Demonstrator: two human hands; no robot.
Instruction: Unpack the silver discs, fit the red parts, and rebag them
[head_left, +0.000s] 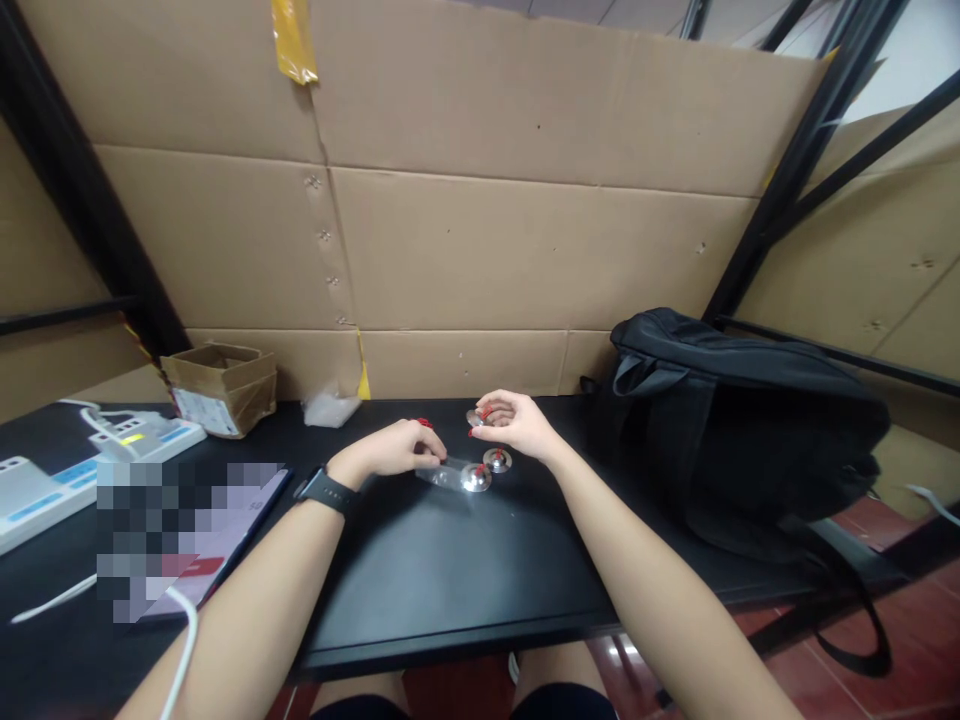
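My right hand (517,425) is closed in a pinch on a small shiny metal disc (475,418) with a red piece at its centre, shaped like a finger cymbal. Two similar domed silver discs, a nearer one (475,480) and a farther one (497,461), lie on the black table (450,580), each with red in the middle. My left hand (397,447) rests to their left, fingers curled down at a clear plastic bag (444,476). Something red (425,423) shows behind its knuckles; what it belongs to is hidden. The bag reaches the nearer disc.
A black backpack (750,430) fills the table's right side. To the left are a small open cardboard box (221,390), crumpled clear plastic (330,408), a white power strip (82,480) with cables and a flat purple item (247,520). Cardboard panels (465,260) wall the back.
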